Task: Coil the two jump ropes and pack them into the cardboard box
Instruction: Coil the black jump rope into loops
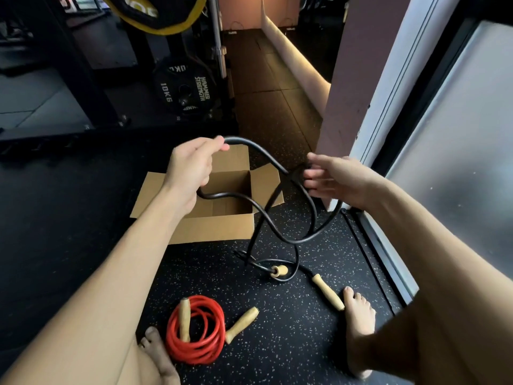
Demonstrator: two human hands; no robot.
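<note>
Curled fingers of the left hand [191,169] clamp the black rope [266,223] at the centre of the frame, with the cord running through the fist: one end arcs out above the knuckles, the other leaves under the palm. It acts as the anchor where loops would gather. To its right, the right hand [333,176] is spread, fingers extended and only loosely meeting the cord where two strands cross; whether it pinches anything I cannot tell, since motion blur hides the contact. That open posture suits guiding a fresh turn toward the left fist rather than holding weight.

Between and below the hands the black rope hangs in loose, uneven loops, trailing down to the floor [291,329], where its two wooden handles [327,291] lie near the right foot, lower centre-right. So this coil looks barely begun.

At lower centre the red rope [200,345] lies already wound into a tidy ring, one handle resting across it and the other just beside it, next to the left foot. It seems parked there within reach until both are ready.

Behind the hands, mid-frame, the box [216,226] stands open with flaps folded out and, as far as can be seen, nothing inside. Keeping it close and open should make dropping the coils in easy.
</note>
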